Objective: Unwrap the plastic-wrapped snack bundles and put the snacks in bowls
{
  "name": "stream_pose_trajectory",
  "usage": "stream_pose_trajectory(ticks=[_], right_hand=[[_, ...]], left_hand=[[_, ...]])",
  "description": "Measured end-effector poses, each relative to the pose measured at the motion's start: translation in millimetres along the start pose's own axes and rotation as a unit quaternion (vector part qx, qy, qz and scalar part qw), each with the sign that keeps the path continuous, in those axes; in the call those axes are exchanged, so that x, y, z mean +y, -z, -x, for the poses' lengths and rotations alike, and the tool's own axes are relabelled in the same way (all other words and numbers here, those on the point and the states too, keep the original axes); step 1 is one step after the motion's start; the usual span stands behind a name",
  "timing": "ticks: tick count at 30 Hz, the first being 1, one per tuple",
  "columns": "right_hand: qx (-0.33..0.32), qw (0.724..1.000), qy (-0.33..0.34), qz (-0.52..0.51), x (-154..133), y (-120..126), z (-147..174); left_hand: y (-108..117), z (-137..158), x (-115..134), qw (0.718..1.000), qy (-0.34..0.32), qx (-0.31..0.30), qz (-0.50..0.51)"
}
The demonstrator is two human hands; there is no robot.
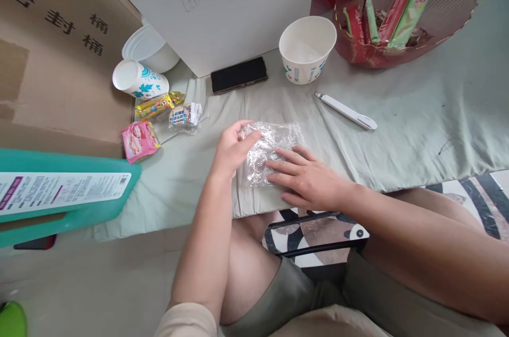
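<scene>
A crinkled, see-through plastic bag (264,154) lies flattened on the pale green cloth near the table's front edge. My left hand (234,148) holds its left edge, with the thumb on top and the other fingers partly hidden. Across the bag's right half rests my right hand (306,175), palm down, its fingers stretched and spread. Beyond the bag lies a black phone (239,75) against a white box. A white utility knife (347,111) sits on the cloth to the right, apart from both hands.
A paper bowl (306,53) stands behind the knife, beside a red-tinted fruit bowl (449,13) with several wrapped snacks. On the left are a paper cup (149,82), a pink snack packet (138,140), a cardboard box (59,82) and a green container (79,220).
</scene>
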State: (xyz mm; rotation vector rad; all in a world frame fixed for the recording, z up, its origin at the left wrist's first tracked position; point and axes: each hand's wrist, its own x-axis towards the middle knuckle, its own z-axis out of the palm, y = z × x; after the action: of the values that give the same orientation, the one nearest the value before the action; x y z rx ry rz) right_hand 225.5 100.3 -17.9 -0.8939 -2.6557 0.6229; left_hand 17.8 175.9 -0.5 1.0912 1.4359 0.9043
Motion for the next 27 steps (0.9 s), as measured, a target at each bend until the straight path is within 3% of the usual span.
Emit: stream_pose_trajectory(ticks=[2,4,6,8,11,14,16,20,23,26,27], right_hand=[[0.043,0.999,0.004,-0.026,1,3,1],[0.135,0.989,-0.007,-0.062,5,10,1],[0.237,0.967,-0.043,-0.084,11,19,2],[0.3,0.945,-0.089,-0.092,18,27,3],[0.276,0.94,-0.139,-0.143,28,34,5],[0.154,0.939,-0.171,-0.256,34,35,5],[0.106,0.925,-0.187,-0.314,34,35,3],[0.159,0.873,-0.227,-0.401,33,38,-1],[0.217,0.808,-0.263,-0.48,36,38,-2],[0.282,0.727,-0.278,-0.561,42,36,-2],[0.288,0.711,-0.271,-0.582,44,36,-1]], left_hand=[[-1,1,-2,1.0,-0.013,0.007,-0.02],[-2,3,-1,1.0,-0.01,0.001,-0.011],[-2,6,3,0.999,-0.01,-0.038,0.013],[-3,11,8,0.994,-0.004,-0.106,0.027],[-7,19,15,0.973,0.019,-0.231,0.008],[-8,23,18,0.951,0.034,-0.308,0.003],[-8,22,18,0.952,0.042,-0.303,0.026],[-7,18,13,0.953,0.077,-0.292,0.026],[-9,15,10,0.959,0.075,-0.274,-0.02],[-12,13,10,0.983,0.032,-0.18,0.026],[-12,12,10,0.988,0.017,-0.145,0.056]])
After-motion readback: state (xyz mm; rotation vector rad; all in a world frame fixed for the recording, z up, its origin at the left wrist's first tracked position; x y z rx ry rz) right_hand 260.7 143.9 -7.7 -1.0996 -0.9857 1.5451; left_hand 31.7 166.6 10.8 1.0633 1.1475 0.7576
